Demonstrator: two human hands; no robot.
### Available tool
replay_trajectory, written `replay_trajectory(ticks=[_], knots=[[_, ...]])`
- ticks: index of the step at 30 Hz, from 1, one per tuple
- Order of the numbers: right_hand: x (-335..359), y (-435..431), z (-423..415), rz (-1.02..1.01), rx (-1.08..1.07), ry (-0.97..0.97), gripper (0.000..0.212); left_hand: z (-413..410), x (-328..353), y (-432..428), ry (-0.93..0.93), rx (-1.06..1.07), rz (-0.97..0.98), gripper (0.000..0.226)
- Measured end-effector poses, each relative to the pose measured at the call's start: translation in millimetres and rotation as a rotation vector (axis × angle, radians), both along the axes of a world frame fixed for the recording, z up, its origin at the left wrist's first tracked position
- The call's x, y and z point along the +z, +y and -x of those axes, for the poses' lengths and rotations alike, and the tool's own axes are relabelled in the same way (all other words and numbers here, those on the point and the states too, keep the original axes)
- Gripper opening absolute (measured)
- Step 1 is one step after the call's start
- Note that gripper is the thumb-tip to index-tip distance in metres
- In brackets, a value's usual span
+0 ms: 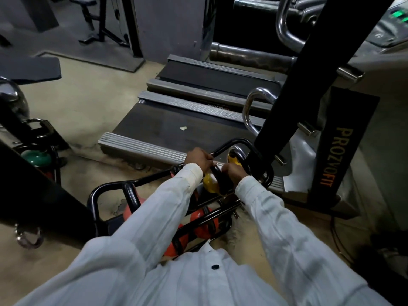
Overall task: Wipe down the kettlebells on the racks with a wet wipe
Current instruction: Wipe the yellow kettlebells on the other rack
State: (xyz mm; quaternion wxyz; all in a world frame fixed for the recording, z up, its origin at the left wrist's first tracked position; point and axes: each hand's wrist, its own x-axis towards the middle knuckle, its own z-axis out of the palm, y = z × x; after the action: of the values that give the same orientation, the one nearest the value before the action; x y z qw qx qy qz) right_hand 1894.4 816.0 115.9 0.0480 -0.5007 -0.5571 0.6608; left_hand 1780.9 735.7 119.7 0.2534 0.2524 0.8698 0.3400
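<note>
A low black tube rack [106,188] stands on the floor in front of me. On its upper tier sits a yellow kettlebell [209,184] with a black handle, and a second yellow kettlebell [234,159] sits just behind it. My left hand [198,159] and my right hand [235,173] are both closed around the front kettlebell's handle, close together. A small pale patch shows between the hands; I cannot tell whether it is the wet wipe. Orange kettlebells [203,219] lie on the lower tier, partly hidden by my white sleeves.
Two treadmill decks [176,127] lie just beyond the rack. A black upright post [284,89] and a chrome handrail [249,111] rise right beside my right hand. Another rack at the left holds a green kettlebell [36,157]. Bare beige floor [84,102] lies between them.
</note>
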Motion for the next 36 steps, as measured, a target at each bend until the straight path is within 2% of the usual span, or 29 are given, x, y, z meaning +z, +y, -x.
replay_trajectory(ticks=[1, 2, 3, 5, 7, 11, 13, 16, 20, 23, 25, 28, 29, 31, 32, 33, 35, 36], knots=[[-9.9, 2.4, -4.0, 0.03, -0.032, 0.041, 0.062, -1.3, 0.2, 0.1, 0.011, -0.01, 0.005, 0.03], [-13.9, 1.9, -9.9, 0.031, -0.024, 0.08, 0.067, -2.4, 0.6, 0.3, 0.024, -0.023, 0.011, 0.029], [-15.0, 0.9, -16.3, -0.056, 0.082, 0.092, 0.059, -2.7, 1.0, 0.7, 0.035, -0.036, 0.015, 0.028], [-20.3, 0.1, -33.3, -0.351, 0.2, 0.059, 0.021, -2.3, 3.1, 0.7, 0.05, -0.05, 0.022, 0.027], [-29.5, -5.0, -49.0, -0.559, 0.187, 0.103, 0.006, -2.2, 4.8, 1.3, 0.054, -0.057, 0.025, 0.028], [-39.8, -14.2, -43.0, -1.04, 0.197, 0.1, 0.019, -9.5, 4.0, 5.2, 0.074, -0.068, 0.024, 0.034], [-43.7, -13.0, -36.3, -1.281, 0.255, 0.018, 0.025, -12.8, 4.1, 6.1, 0.078, -0.068, 0.027, 0.038], [-56.2, -18.1, -43.1, -1.44, 0.302, -0.068, 0.033, -10.6, 4.3, 7.4, 0.065, -0.068, 0.028, 0.04], [-68.8, -30.6, -67.0, -1.288, 0.204, -0.048, 0.031, -12.4, 2.2, 7.4, 0.073, -0.081, 0.015, 0.042], [-60.6, -30.8, -75.0, -0.903, 0.145, 0.067, 0.028, -16.2, 0.5, 5.0, 0.103, -0.105, 0.026, 0.041], [-39.7, -22.8, -58.4, -0.623, 0.158, 0.127, 0.026, -15.4, 0.1, 3.9, 0.125, -0.132, 0.042, 0.042], [-27.1, -2.6, -22.9, -0.256, 0.068, 0.184, 0.022, -19.0, -1.8, 3.7, 0.173, -0.162, 0.068, 0.038], [-26.9, 2.0, -16.5, -0.14, 0.024, 0.186, 0.027, -19.6, -2.5, 3.4, 0.189, -0.16, 0.07, 0.035], [-29.9, 9.6, -12.8, 0.083, -0.057, 0.181, 0.057, -19.4, -3.5, 2.5, 0.206, -0.154, 0.067, 0.035], [-32.6, 13.7, -15.0, 0.115, -0.026, 0.162, 0.066, -19.3, -3.8, 2.4, 0.201, -0.153, 0.065, 0.038], [-27.3, 15.6, -20.5, 0.048, 0.094, 0.131, 0.065, -19.3, -4.2, 2.8, 0.192, -0.153, 0.064, 0.04], [-21.6, 16.6, -34.5, -0.247, 0.328, 0.017, 0.037, -19.5, -5.4, 4.2, 0.178, -0.156, 0.067, 0.042], [-24.9, 13.8, -43.9, -0.397, 0.355, 0.015, 0.027, -19.6, -6.0, 5.1, 0.176, -0.154, 0.068, 0.042]])
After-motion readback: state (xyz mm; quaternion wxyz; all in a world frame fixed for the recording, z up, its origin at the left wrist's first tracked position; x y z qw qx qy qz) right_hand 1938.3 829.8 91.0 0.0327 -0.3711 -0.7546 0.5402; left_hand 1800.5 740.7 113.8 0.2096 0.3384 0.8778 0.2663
